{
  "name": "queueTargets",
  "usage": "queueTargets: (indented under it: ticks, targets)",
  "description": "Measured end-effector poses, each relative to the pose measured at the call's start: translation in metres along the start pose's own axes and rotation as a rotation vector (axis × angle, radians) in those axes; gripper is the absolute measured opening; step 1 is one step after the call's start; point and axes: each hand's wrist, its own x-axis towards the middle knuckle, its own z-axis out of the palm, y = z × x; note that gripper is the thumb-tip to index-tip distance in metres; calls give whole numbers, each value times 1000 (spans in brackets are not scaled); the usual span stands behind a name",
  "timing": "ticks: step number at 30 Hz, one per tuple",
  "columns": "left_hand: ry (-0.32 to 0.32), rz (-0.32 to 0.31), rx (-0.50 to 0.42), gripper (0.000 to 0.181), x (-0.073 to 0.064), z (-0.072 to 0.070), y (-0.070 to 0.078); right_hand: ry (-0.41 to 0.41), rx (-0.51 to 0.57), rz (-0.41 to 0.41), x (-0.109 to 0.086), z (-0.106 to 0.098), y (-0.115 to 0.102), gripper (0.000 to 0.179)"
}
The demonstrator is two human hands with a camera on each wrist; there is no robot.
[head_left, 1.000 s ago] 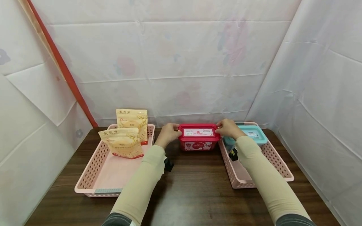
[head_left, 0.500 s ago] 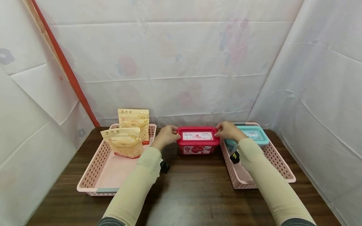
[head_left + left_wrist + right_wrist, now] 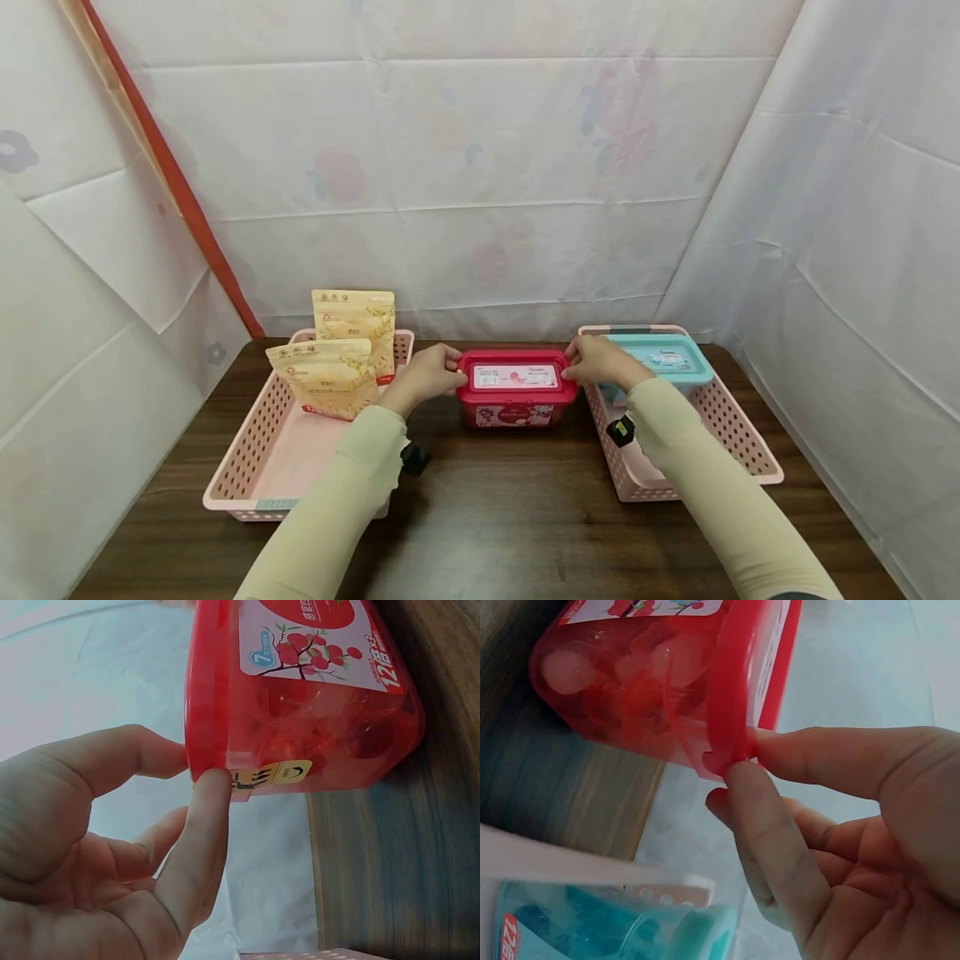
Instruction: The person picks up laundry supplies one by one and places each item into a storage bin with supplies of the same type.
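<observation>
A red lidded box of laundry pods [image 3: 517, 417] is between my two hands in the middle of the head view, with rounded pods showing through its wall. My left hand [image 3: 427, 379] pinches the left end of its lid rim; in the left wrist view the thumb [image 3: 161, 756] lies on the lid and a fingertip is under the rim. On the other end, my right hand [image 3: 602, 364] pinches the lid rim between thumb and fingers [image 3: 761, 817]. The box stays level, and whether its base touches the table cannot be told.
A pink basket [image 3: 251, 450] at left holds two upright yellow pouches [image 3: 337, 383]. Another pink basket [image 3: 738, 425] at right, under my right forearm, holds a similar turquoise lidded box [image 3: 667, 360]. A white curtain [image 3: 480, 250] hangs behind the dark wooden table [image 3: 495, 517].
Both hands have brought the red laundry pod box nearer to me and a little to the left, gripping its lid ends throughout. The baskets and their contents stay put.
</observation>
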Motion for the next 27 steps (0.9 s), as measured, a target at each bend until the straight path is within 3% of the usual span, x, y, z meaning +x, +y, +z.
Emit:
queueTargets:
  ticks: [13,27]
  targets:
    - [-46,32,10,48,-24,-6,-2,-8,-20,-16,-17,12,-14,32]
    - [-95,41,-72,46,-48,-8,-7,-28,-7,-72,-33,17,-18,29]
